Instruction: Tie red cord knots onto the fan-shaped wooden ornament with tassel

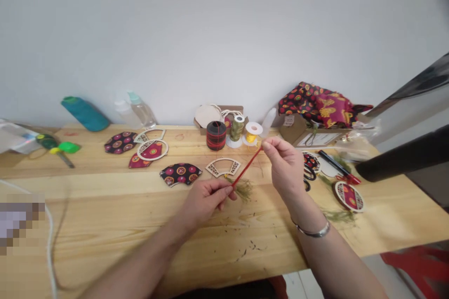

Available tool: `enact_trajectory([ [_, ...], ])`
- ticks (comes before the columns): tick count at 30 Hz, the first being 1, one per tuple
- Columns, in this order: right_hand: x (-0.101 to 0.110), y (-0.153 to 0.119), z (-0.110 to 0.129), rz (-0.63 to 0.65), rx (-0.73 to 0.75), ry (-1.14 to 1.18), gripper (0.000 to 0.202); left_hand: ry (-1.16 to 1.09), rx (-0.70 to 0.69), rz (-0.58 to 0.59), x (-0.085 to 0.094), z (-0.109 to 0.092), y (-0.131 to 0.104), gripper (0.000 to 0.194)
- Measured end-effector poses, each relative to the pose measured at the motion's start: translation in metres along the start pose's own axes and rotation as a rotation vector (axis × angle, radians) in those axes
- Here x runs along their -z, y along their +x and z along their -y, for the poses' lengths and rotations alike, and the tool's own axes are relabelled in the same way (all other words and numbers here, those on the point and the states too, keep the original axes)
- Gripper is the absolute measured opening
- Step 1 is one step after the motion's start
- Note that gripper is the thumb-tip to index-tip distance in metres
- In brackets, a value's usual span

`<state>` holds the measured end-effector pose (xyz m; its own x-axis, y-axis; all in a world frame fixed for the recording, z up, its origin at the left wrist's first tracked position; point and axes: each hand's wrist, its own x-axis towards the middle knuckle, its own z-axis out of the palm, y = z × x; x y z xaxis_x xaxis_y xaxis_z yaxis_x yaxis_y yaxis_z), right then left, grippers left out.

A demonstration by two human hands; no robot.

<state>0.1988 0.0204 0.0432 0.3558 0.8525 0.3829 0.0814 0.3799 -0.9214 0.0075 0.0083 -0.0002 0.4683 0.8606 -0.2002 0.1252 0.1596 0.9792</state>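
Now both hands are on the red cord [247, 167], and it runs in a straight slant over the desk [122, 215]! The left hand [210, 196] has the lower end pinched between thumb and fingers, at seven o'clock on the cord's dial; up at one o'clock, the right hand [286, 161] nips the upper end, thumb against finger, a silver bracelet [315, 230] on that wrist.

Keep the cord at the centre: a green tassel [244, 190] lies at six, just beside the left fingertips, and at nine comes the wooden fan frame [212, 168], with the patterned fan piece [180, 174] farther out the same way. Round at ten to eleven stands the black-and-red spool [215, 136], then the green spool [237, 128] at eleven and the yellow spool [252, 133] at twelve, all three close together.

Over to two o'clock, patterned cloth [301, 100] spills over a box [287, 135] by the wall. Black loops [309, 173] sit at three, partly behind the right hand, and well out between three and four lies the round ornament [349, 196].
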Motion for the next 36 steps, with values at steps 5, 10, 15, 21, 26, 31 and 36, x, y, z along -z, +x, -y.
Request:
enact_trajectory([
  [5, 0.010, 0.002, 0.030, 0.089, 0.154, -0.168, 0.011, 0.218, -0.204, -0.184, 0.000, 0.006, 0.001, 0.022],
  [10, 0.019, -0.004, 0.053, 0.166, 0.338, -0.334, 0.011, 0.421, -0.552, -0.602, 0.002, 0.006, 0.001, 0.024],
  [15, 0.017, -0.017, 0.056, 0.272, 0.335, -0.415, 0.009, 0.224, -0.550, -0.589, -0.007, -0.023, -0.017, 0.026],
  [21, -0.004, -0.029, 0.052, 0.393, 0.263, -0.372, 0.009, -0.077, -0.280, -0.146, -0.024, -0.048, -0.039, 0.025],
  [26, -0.016, -0.016, 0.020, 0.490, 0.197, -0.493, 0.021, -0.239, -0.195, -0.303, -0.013, -0.043, -0.034, 0.016],
  [31, -0.037, -0.021, -0.018, 0.784, 0.230, -1.020, 0.018, -0.491, -0.137, -0.409, -0.002, -0.044, -0.023, 0.017],
  [36, -0.048, -0.031, -0.031, 0.827, 0.274, -1.200, 0.022, -0.541, -0.074, -0.385, -0.002, -0.045, -0.016, 0.020],
])
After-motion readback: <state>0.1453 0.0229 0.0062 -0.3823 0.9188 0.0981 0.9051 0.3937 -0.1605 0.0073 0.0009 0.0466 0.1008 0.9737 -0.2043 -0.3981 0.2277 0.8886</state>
